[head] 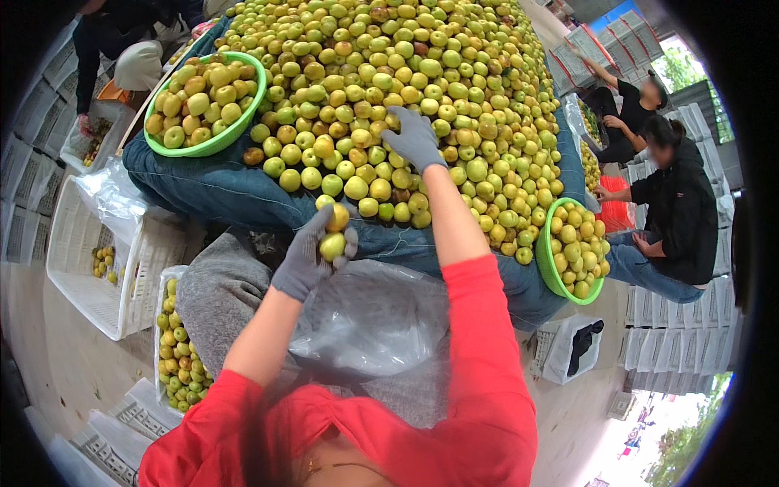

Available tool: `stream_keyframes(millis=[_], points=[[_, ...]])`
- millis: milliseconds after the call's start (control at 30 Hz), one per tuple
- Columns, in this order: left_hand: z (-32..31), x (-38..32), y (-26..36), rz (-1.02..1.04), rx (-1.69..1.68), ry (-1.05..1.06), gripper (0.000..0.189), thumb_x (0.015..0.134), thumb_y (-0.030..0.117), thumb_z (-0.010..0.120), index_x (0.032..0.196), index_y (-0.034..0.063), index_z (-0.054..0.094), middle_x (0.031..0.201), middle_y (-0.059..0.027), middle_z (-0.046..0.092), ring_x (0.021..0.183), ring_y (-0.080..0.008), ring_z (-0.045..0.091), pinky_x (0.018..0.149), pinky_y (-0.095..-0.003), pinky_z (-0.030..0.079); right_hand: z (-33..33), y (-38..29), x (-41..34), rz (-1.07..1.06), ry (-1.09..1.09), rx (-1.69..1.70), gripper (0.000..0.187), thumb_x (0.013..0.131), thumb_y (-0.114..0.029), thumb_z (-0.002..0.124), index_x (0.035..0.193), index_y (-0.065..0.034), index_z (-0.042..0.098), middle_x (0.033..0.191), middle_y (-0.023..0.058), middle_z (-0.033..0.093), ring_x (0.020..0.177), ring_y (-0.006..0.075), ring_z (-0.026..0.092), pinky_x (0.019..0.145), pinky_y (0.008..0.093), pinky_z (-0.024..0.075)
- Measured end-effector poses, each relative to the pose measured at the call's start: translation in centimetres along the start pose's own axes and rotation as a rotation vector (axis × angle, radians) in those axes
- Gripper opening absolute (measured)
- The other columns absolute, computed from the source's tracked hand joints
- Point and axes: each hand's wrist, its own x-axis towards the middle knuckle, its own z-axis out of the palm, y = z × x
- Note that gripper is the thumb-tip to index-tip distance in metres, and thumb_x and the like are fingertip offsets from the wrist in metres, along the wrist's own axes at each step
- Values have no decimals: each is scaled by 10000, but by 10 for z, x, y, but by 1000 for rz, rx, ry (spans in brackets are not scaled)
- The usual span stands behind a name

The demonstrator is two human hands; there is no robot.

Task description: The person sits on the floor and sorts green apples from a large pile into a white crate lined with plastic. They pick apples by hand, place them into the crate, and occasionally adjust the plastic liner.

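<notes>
A large heap of yellow-green jujubes [365, 79], some with brown patches, spreads before me over a blue padded cloth edge [182, 182]. My left hand [310, 252], in a grey glove, is near the heap's front edge. It holds a yellow jujube [338, 217] and a greener jujube [332, 247] in its curled fingers. Farther in, my right hand [415, 139], also gloved in grey, reaches onto the heap. Its thumb and fingers close about a jujube [393, 121]; whether that fruit is lifted is unclear. Clear plastic sheeting [371, 316] lies across my lap.
Green baskets of jujubes stand left [263, 100] and right [543, 268]. Beside my left knee are a white plastic crate [91, 286] and a filled jujube container [179, 347]. Two people [681, 201] sit at right; another person [100, 42] works at upper left. Stacked crates [675, 316] line the right.
</notes>
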Motion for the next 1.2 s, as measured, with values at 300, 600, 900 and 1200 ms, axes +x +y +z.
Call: stream_keyframes(millis=[300,600,900,1200], points=[[-34,-21,-17,89,-163,227,504,974,534,573,1061,41,631,973,-140,663,779,-237,624,561,-281,526,1,11,12,43,-199,-38,339,801,-289,715,1093,-132,650,1067,122,662,958,348,668,906,413,530],[-44,-8,-12,99,-232,175,498,968,527,581,1122,58,645,1196,-188,651,818,-249,657,591,-281,561,18,-28,38,38,-165,214,486,776,-194,755,1208,-19,619,1052,104,674,833,177,670,710,301,569],[-44,-12,-3,206,-239,144,505,986,517,548,1168,55,634,1228,-201,645,823,-240,660,585,-278,557,8,-24,25,136,-280,453,390,846,-170,695,1221,-69,663,936,68,701,692,149,662,632,281,563],[-40,-11,-4,229,-253,188,509,982,517,558,1170,50,635,1234,-186,646,856,-240,637,615,-280,546,23,-97,-12,-283,-322,-363,509,831,-196,620,1338,-237,583,1110,142,672,1059,340,666,925,427,541]])
